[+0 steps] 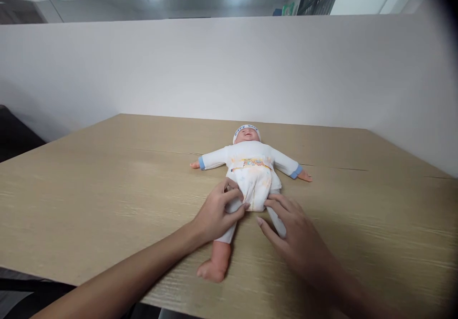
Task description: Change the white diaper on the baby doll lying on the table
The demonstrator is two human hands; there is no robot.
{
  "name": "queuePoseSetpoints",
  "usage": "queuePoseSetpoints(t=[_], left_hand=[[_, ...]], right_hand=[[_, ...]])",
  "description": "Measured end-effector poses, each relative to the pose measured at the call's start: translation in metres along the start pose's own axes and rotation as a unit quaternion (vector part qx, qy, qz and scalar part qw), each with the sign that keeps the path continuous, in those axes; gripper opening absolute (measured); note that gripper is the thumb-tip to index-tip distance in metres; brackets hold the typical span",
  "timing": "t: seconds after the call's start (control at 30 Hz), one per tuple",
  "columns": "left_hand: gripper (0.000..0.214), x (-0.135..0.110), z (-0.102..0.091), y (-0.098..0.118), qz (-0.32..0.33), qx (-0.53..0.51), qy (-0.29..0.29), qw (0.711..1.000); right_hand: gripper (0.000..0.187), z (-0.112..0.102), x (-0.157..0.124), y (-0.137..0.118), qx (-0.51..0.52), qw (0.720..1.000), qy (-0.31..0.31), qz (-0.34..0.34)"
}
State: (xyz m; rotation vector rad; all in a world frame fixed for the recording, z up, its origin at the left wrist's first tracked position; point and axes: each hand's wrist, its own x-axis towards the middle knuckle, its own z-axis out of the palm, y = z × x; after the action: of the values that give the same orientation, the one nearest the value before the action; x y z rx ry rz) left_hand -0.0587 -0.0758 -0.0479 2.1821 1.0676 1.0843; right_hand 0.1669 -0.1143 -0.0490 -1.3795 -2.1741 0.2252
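Observation:
A baby doll (250, 166) lies on its back on the wooden table (107, 180), head away from me, arms spread wide. It wears a white top with blue cuffs, a white cap and a white nappy (255, 185). My left hand (218, 211) pinches the white cloth at the doll's left hip, fingers closed on it. Fingers apart, my right hand (293, 238) lies over the doll's other leg, its fingertips touching the nappy's lower edge. One bare leg and foot (214, 266) stick out toward me below my left hand.
A white partition wall (229, 70) stands behind and to the right of the table. The table's near edge (107, 285) runs below my arms. A dark chair or seat (14, 137) shows at the far left.

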Motion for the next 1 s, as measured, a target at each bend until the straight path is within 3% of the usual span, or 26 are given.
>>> queuePoseSetpoints(t=[0.43,0.67,0.87,1.0], left_hand=[[0.016,0.001,-0.001,-0.002,0.010,0.016,-0.011,1.000],[0.012,0.003,-0.002,-0.006,-0.039,0.013,-0.029,0.999],[0.026,0.003,0.001,-0.008,-0.121,-0.096,-0.003,0.988],[0.038,0.003,0.006,-0.013,-0.161,-0.201,0.027,0.966]], right_hand=[[0.012,0.001,0.008,-0.011,0.015,1.000,-0.014,0.021],[0.015,0.007,0.010,-0.008,0.026,0.999,0.017,0.031],[0.024,0.009,0.016,0.004,0.132,0.983,0.018,0.124],[0.028,0.006,0.018,0.011,0.224,0.963,0.030,0.148]])
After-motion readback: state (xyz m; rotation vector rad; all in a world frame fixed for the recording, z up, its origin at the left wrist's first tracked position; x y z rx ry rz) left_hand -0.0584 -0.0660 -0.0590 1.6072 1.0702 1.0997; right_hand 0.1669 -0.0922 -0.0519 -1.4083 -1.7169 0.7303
